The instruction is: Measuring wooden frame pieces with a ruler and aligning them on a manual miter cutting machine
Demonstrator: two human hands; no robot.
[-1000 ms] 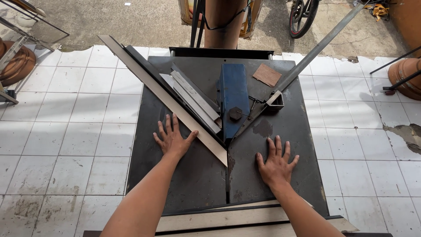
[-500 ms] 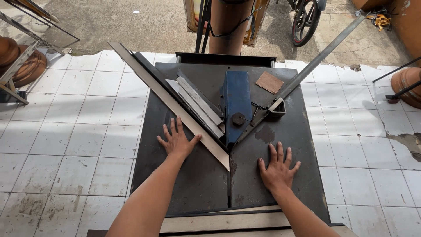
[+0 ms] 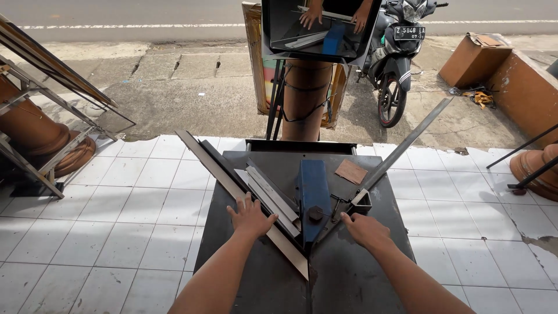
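Observation:
My left hand (image 3: 251, 218) lies flat, fingers spread, against a long pale metal bar (image 3: 238, 195) that runs diagonally across the dark work table (image 3: 349, 273). My right hand (image 3: 363, 229) rests on the table with its fingertips at the base of a long grey square tube (image 3: 401, 148) slanting up to the right. Between my hands stands a blue corner clamp (image 3: 313, 195) with a dark knob. Shorter metal strips (image 3: 267, 195) lie beside the clamp on its left.
A brown square pad (image 3: 351, 171) lies on the table's far side. Behind it stand a post with a dark screen (image 3: 317, 26) and a parked motorbike (image 3: 395, 64). Metal frames (image 3: 40, 110) and clay pots flank the white tiled floor (image 3: 116, 192); another pot (image 3: 537, 166) sits right.
The view has tilted up, showing the street. My right hand moved forward from the table's near part to the tube's end by the clamp. My left hand stayed on the bar.

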